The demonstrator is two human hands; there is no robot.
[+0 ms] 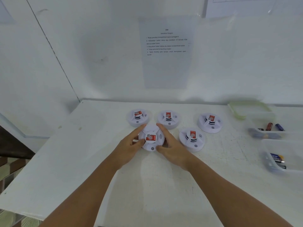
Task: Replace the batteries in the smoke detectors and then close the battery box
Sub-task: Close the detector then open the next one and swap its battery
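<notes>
The detector sits on the white table, gripped from both sides: left hand and right hand curl their fingers round its rim. Four more detectors lie just behind and to the right; two clear boxes with batteries stand at the far right

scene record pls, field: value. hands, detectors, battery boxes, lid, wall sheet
left hand: grips the near round white smoke detector from its left
right hand: grips the same detector from its right
other detectors: four, white, resting on the white table, red label up
far clear plastic box: open, loose batteries inside
near clear plastic box: open, batteries inside
pale green lid: off, behind the far box
printed paper sheet: on the wall
</notes>
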